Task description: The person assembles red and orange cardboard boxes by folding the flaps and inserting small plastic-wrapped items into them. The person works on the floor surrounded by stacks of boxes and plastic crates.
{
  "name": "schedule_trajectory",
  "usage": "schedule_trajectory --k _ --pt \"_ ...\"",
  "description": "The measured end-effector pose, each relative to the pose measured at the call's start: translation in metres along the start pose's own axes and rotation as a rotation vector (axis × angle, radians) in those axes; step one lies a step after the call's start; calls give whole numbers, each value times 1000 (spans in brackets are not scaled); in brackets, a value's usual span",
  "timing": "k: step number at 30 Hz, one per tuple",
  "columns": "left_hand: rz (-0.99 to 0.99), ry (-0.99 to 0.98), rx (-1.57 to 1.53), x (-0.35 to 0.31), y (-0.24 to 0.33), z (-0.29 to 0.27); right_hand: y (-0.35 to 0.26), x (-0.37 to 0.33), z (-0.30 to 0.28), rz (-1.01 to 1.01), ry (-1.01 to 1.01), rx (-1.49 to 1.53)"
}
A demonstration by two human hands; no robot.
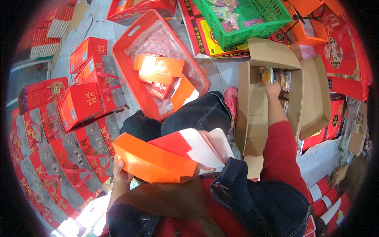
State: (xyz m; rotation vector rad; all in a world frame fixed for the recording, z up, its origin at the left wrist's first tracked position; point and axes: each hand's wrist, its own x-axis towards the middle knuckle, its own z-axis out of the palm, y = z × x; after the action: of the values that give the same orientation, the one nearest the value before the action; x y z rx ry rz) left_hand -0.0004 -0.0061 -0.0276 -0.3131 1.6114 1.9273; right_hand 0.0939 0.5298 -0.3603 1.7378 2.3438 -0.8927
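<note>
- Head view: left hand (121, 173), fingers clamped on the orange box (152, 160).
- Right hand (272, 90) touches a wrapped packet (266, 74) inside the cardboard carton (252, 108); cannot tell if fingers close.
- Likely picking; next calls for a secure pinch.

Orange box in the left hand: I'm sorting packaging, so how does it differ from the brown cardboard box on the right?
The orange box is bright orange; the cardboard box is plain brown. The orange box is smaller than the cardboard box. The left hand holds the orange box, while the right hand is inside the cardboard box. Both are boxy.
</note>
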Motion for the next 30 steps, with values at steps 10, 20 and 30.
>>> schedule_trajectory --k 10,20,30 --pt "32 213 -343 -27 5 -1 -97 -266 -188 -621 -158 1114" --pt "-19 80 -261 -72 -13 -34 -164 -393 -200 -1801 98 -60" --pt "127 80 -267 -83 -43 -45 -153 -454 -168 -1177 -598 394"
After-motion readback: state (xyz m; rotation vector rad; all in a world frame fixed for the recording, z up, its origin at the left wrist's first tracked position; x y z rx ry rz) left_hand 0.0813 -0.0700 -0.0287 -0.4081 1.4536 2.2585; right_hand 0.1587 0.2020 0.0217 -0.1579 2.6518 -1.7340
